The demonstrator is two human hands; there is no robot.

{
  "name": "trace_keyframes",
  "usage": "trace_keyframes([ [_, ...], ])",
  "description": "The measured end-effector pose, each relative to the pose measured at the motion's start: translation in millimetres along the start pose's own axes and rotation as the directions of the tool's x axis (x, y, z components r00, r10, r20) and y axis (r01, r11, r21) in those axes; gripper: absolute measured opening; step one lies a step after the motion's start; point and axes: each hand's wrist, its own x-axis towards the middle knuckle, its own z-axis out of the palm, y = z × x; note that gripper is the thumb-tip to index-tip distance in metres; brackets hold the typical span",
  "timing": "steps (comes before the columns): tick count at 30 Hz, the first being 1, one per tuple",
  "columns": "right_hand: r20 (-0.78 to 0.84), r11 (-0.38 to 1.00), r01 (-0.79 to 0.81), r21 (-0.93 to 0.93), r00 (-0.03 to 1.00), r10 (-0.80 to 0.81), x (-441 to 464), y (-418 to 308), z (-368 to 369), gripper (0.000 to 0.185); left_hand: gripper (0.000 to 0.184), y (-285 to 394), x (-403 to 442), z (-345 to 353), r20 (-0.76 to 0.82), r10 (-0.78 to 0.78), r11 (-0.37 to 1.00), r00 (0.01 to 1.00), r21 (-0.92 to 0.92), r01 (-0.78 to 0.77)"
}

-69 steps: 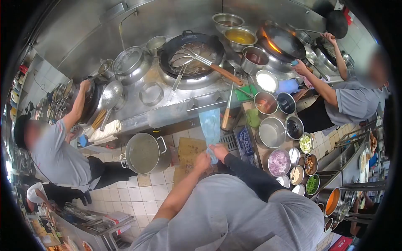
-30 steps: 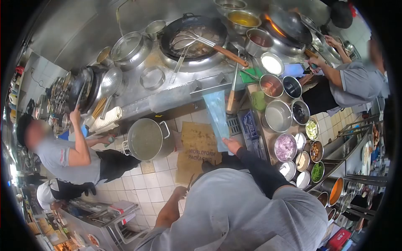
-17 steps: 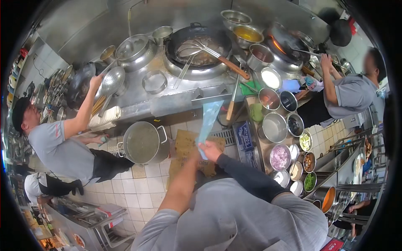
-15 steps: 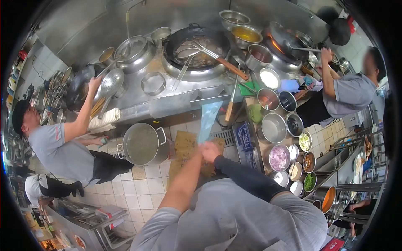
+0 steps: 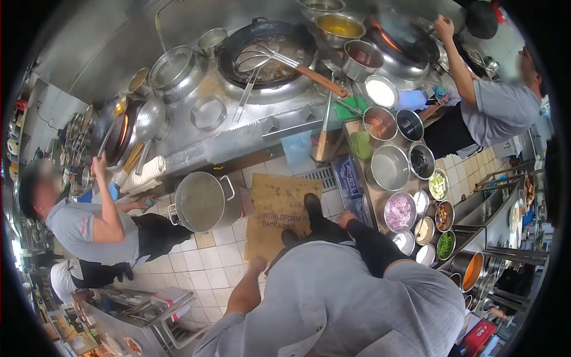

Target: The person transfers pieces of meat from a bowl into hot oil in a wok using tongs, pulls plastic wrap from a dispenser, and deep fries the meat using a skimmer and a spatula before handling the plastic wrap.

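Observation:
My left hand point(image 5: 257, 263) hangs low beside my body, over the floor tiles. It is small and blurred, so its fingers cannot be made out. My right hand point(image 5: 346, 219) is at my other side, near the prep counter with the bowls, fingers curled in and nothing seen in them. A light blue cloth point(image 5: 299, 149) hangs from the front edge of the stove counter, touched by neither hand. Beneath me lies a flattened cardboard sheet point(image 5: 279, 205), with my dark shoes on it.
A large pot point(image 5: 200, 202) stands on the floor at left. Above is a stove counter with a big wok point(image 5: 267, 53) and a wooden-handled strainer point(image 5: 315, 79). Bowls, one of sliced onions point(image 5: 400, 212), line the right. Co-workers stand at woks left point(image 5: 89, 226) and right point(image 5: 499, 107).
My hands have let go of the blue cloth and moved apart, back toward my sides. The cloth hangs flatter. The right co-worker's arm is raised higher, and the view has shifted.

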Motion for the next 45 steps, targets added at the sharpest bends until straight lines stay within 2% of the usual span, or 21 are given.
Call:
trace_keyframes([
  [1, 0.006, 1.0, 0.0, 0.001, 1.0, 0.0, -2, 21, 10, 0.026, 0.028, -8, -19, 17, 0.162, -0.363, 0.884, 0.917, -0.252, 0.395],
  [3, 0.119, 0.973, 0.083, -0.217, 0.991, -0.058, 3, 53, 34, 0.028, 0.019, -40, -49, 38, 0.377, -0.142, 0.988, 0.915, 0.001, 0.153],
  [6, 0.356, 0.984, 0.068, -0.162, 0.935, -0.006, -14, 31, -4, 0.043, 0.016, -52, -73, 46, 0.231, -0.151, 0.989, 0.961, 0.043, 0.145],
  [8, 0.348, 0.966, 0.162, -0.202, 0.934, -0.084, -8, 29, 9, 0.042, 0.018, -54, -65, 69, 0.191, -0.045, 0.991, 0.981, 0.136, 0.019],
  [9, 0.341, 0.937, 0.252, -0.241, 0.926, -0.161, -6, 28, 12, 0.042, 0.016, -64, -47, 80, 0.094, -0.133, 0.961, 0.987, -0.229, 0.152],
  [10, 0.341, 0.936, 0.253, -0.244, 0.926, -0.161, -11, 21, 4, 0.042, 0.015, -77, -30, 80, 0.036, -0.248, 0.79, 0.968, -0.572, 0.224],
  [11, 0.29, 0.976, 0.15, -0.159, 0.952, -0.1, -19, 5, -14, 0.041, 0.015, -72, -19, 79, -0.048, -0.325, 0.665, 0.944, -0.722, 0.192],
  [12, 0.244, 0.997, 0.049, -0.065, 0.969, -0.032, -26, -9, -31, 0.04, 0.015, -64, 0, 74, -0.115, -0.412, 0.522, 0.904, -0.843, 0.131],
  [15, 0.196, 0.994, 0.091, -0.057, 0.977, -0.078, -42, -37, -65, 0.035, 0.012, -24, 41, 24, -0.262, -0.281, 0.639, 0.923, -0.769, -0.023],
  [16, 0.191, 0.994, 0.091, -0.058, 0.978, -0.079, -42, -38, -62, 0.035, 0.012, 23, 14, -45, 0.084, -0.418, -0.017, 0.905, -0.996, 0.084],
  [20, 0.136, 0.995, 0.098, -0.022, 0.986, -0.095, -51, -49, -67, 0.036, 0.024, 47, 43, -74, -0.038, -0.29, 0.008, 0.956, -0.999, -0.037],
  [22, 0.145, 0.997, 0.075, -0.019, 0.987, -0.072, -63, -56, -73, 0.036, 0.024, 50, 43, -79, -0.103, -0.226, 0.134, 0.969, -0.988, -0.074],
  [26, 0.127, 0.999, 0.039, 0.01, 0.991, -0.04, -72, -58, -77, 0.037, 0.021, 27, 32, -54, -0.026, -0.265, 0.107, 0.964, -0.994, 0.003],
  [28, 0.143, 0.998, 0.048, 0.032, 0.988, -0.052, -76, -60, -80, 0.038, 0.015, 2, 17, -29, -0.044, -0.298, 0.334, 0.953, -0.941, 0.061],
  [31, 0.134, 0.998, -0.007, 0.056, 0.991, -0.001, -76, -60, -78, 0.037, 0.017, -35, 3, 16, -0.003, -0.326, 0.381, 0.945, -0.916, 0.129],
  [33, 0.127, 0.988, 0.153, -0.007, 0.98, -0.151, -54, -41, -46, 0.034, 0.018, -35, -30, 9, 0.09, -0.29, 0.55, 0.953, -0.799, 0.243],
  [37, 0.097, 0.996, 0.091, 0.015, 0.991, -0.092, -57, -49, -50, 0.032, 0.012, -43, -36, 38, 0.191, -0.452, 0.265, 0.871, -0.904, 0.336],
  [39, 0.142, 1.0, 0.026, 0.016, 0.989, -0.028, -57, -54, -54, 0.035, 0.008, -67, -12, 80, -0.167, -0.18, 0.746, 0.969, -0.665, 0.024],
  [42, 0.165, 0.998, 0.056, 0.004, 0.985, -0.056, -49, -51, -47, 0.034, 0.011, -11, -41, 14, -0.203, -0.284, 0.628, 0.937, -0.778, 0.022],
  [43, 0.167, 0.998, 0.059, 0.0, 0.984, -0.058, -49, -52, -48, 0.034, 0.009, -24, -22, 28, -0.243, -0.128, 0.868, 0.962, -0.497, -0.01],
  [45, 0.149, 0.996, 0.089, -0.016, 0.985, -0.086, -51, -55, -51, 0.034, 0.011, -10, -16, 16, -0.313, -0.115, 0.924, 0.943, -0.381, -0.014],
])
